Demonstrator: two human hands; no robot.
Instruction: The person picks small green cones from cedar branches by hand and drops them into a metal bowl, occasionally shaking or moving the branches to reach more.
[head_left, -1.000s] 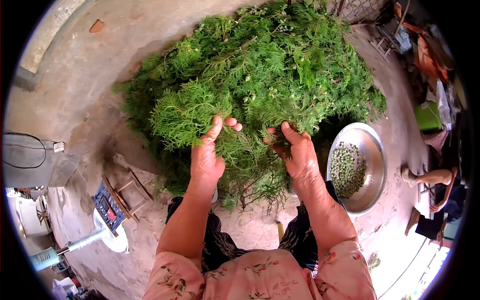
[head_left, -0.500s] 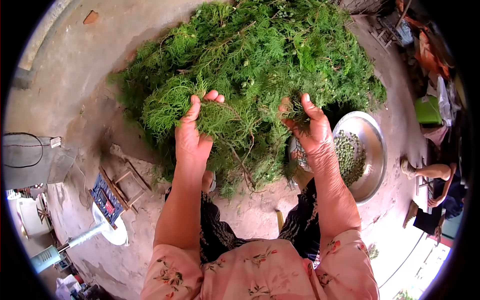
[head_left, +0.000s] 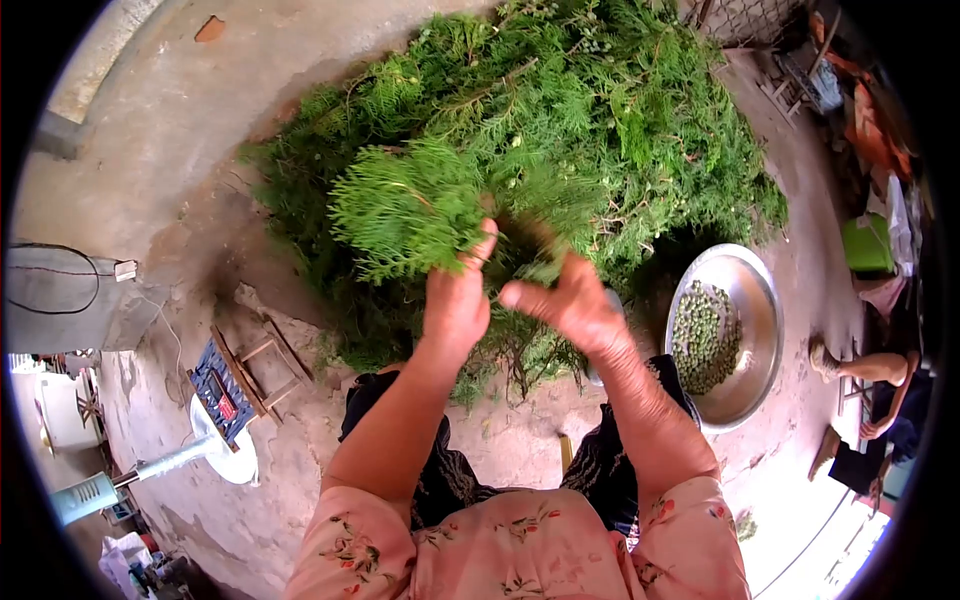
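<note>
My left hand (head_left: 460, 300) is closed around the stems of a leafy evergreen sprig (head_left: 405, 210), flat and scale-leaved like arborvitae, whose fan of foliage spreads up and to the left. Close to its right side is my right hand (head_left: 575, 310), thumb stretched out and apart from the fingers; the fingertips are smeared by motion beside blurred foliage, and I see nothing gripped in them. Beyond both hands lies a large heap of cut evergreen branches (head_left: 650, 130). To the right stands a wide metal basin (head_left: 757, 350) with many small green cones (head_left: 705, 340) in it.
On the left are a small wooden stool (head_left: 270, 365) and a white-based standing fan (head_left: 235, 460). A concrete block (head_left: 60, 300) with a cable sits farther left. Another person's leg (head_left: 870, 368) shows at the right edge, below a green container (head_left: 866, 245).
My hands have come closer together, the left moving right with the sprig raised. My right hand has moved left and down, its thumb now pointing left. The view has shifted slightly.
</note>
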